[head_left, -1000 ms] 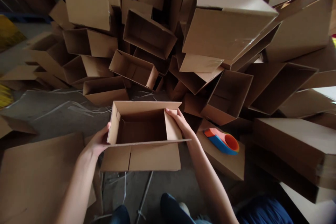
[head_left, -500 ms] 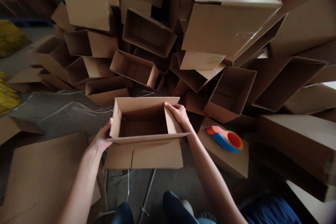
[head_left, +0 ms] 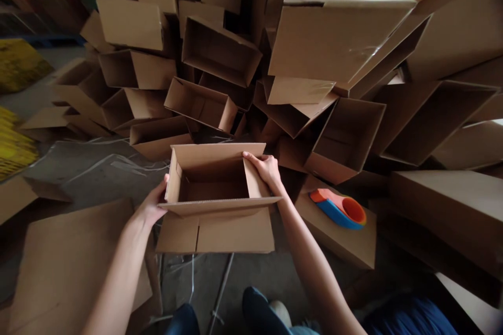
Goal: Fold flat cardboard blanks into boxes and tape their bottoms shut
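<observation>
One open carton (head_left: 216,180) sits in front of the person's knees, between the left hand (head_left: 153,207) and the right hand (head_left: 268,171), with its mouth tilted toward us. At the right, we see the thumb lying over the top edge of the right end panel (head_left: 257,177) and the fingers folded together on the outer side, so that the panel is pinched between them. At the left, a digit stands against the outside of the left end panel (head_left: 173,180); the other fingers are largely hidden, and we cannot tell whether they pinch or merely press. Below the front flap (head_left: 212,206) we note slotted cardboard (head_left: 231,233), which may be part of the same carton or a separate piece.

For a sound hold, we judge that both ends call for even, light pressure, since thin board probably bows when squeezed. We would keep the two hands level and the right thumb near the corner, where the board is likely stiffest.

Beside the right forearm, an orange-and-blue piece (head_left: 340,210) rests on a closed-topped carton (head_left: 346,243); beyond, we observe heaped cartons (head_left: 220,52).
</observation>
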`<state>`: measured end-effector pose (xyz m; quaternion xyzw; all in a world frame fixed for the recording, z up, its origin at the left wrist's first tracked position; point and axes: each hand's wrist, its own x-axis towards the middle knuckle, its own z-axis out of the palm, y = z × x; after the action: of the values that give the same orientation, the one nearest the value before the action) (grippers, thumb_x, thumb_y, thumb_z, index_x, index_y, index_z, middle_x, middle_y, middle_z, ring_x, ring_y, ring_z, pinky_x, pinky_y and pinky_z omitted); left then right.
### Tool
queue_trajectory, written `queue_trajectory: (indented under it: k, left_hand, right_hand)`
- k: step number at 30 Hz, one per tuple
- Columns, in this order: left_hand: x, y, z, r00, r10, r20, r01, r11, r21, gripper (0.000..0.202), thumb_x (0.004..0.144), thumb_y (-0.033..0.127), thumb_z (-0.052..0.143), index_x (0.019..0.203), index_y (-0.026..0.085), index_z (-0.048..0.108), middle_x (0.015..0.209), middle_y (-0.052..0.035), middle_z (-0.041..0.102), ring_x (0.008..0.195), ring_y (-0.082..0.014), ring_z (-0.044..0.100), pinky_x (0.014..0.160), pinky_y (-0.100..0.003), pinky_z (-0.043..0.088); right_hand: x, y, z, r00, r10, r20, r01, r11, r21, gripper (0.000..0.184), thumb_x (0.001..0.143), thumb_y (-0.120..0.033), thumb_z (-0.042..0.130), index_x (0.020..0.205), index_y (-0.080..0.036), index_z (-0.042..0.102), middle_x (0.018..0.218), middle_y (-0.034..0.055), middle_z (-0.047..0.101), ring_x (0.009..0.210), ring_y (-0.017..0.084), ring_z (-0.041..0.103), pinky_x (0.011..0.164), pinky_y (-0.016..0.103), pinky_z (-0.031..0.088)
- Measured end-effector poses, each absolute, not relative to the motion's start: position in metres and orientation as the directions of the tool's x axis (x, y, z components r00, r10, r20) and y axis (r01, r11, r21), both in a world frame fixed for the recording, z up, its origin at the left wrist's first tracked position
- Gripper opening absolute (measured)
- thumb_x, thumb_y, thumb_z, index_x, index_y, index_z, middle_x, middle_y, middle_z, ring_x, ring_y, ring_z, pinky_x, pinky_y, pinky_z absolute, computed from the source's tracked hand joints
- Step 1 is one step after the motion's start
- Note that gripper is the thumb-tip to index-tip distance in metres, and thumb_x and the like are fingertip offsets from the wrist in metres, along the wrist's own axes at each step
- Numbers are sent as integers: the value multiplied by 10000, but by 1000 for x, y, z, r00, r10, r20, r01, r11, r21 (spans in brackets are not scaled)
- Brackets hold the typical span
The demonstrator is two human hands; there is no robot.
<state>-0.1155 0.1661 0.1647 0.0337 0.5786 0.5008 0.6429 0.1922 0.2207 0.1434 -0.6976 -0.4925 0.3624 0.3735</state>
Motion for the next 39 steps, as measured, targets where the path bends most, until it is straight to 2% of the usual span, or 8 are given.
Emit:
queue_trajectory:
  k: [3, 5, 8, 17, 21, 26, 30, 39]
  left_hand:
    - [-112, 168, 165, -198, 684, -702, -527, 530, 664, 205, 951, 210, 552, 1074, 197, 716, 568, 5, 696, 495, -176, 684, 559, -260, 573]
    - [-108, 168, 162, -230, 749, -622, -404, 508, 761, 215, 868, 192, 679, 1079, 218, 705, 651, 10, 719, 576, -167, 703, 591, -240, 553]
    - [-103, 167, 159, -242, 851, -467, -166, 438, 883, 554, 649, 192, 890, 1149, 243, 657, 859, -7, 760, 814, -187, 738, 771, -245, 539]
    - [-105, 173, 160, -187, 877, -443, 168, 473, 865, 841, 574, 265, 933, 1279, 228, 476, 1234, -108, 673, 1154, -297, 664, 937, -370, 542]
    - [-104, 173, 159, -178, 884, -432, 174, 460, 870, 929, 507, 234, 959, 1287, 229, 455, 1283, -122, 659, 1225, -314, 625, 990, -382, 531]
    - [-106, 171, 152, -178, 883, -433, 124, 457, 881, 913, 577, 272, 921, 1346, 214, 431, 1335, -143, 640, 1243, -319, 618, 1017, -416, 518]
    - [-108, 169, 148, -128, 895, -428, 64, 438, 897, 846, 642, 285, 881, 1375, 233, 462, 1333, -122, 663, 1218, -311, 643, 986, -414, 538]
    - [-105, 169, 152, -116, 893, -436, 29, 442, 897, 762, 627, 208, 881, 1320, 236, 567, 1316, -112, 689, 1245, -312, 634, 1020, -411, 523]
  right_hand:
    - [192, 220, 143, 239, 962, -135, 398, -224, -889, 613, 680, -764, 694, 688, -159, 787, 721, 96, 761, 760, 261, 697, 605, 292, 443]
    - [193, 219, 143, 234, 963, -132, 389, -217, -895, 616, 682, -763, 694, 685, -154, 785, 716, 93, 758, 750, 255, 693, 605, 290, 438]
    - [193, 218, 143, 246, 960, -133, 387, -223, -894, 615, 677, -758, 700, 664, -148, 774, 702, 93, 752, 734, 250, 688, 600, 289, 437]
    - [196, 218, 137, 255, 960, -116, 379, -210, -901, 605, 677, -752, 706, 688, -149, 757, 741, 95, 766, 752, 253, 703, 594, 284, 456]
    - [198, 219, 133, 239, 957, -161, 385, -246, -890, 563, 676, -724, 734, 732, -164, 747, 830, 114, 781, 844, 288, 723, 662, 314, 515]
    - [196, 221, 123, 112, 967, -227, 125, -241, -963, 572, 618, -585, 860, 995, -176, 728, 1066, 107, 778, 991, 281, 724, 838, 376, 583]
    - [193, 219, 121, 72, 974, -214, 1, -214, -977, 581, 614, -497, 895, 1057, -191, 677, 1114, 97, 755, 1020, 257, 709, 918, 398, 584]
    - [193, 200, 126, -9, 952, -306, -140, -304, -942, 695, 564, -384, 911, 1153, -251, 565, 1070, 44, 727, 949, 231, 704, 848, 369, 597]
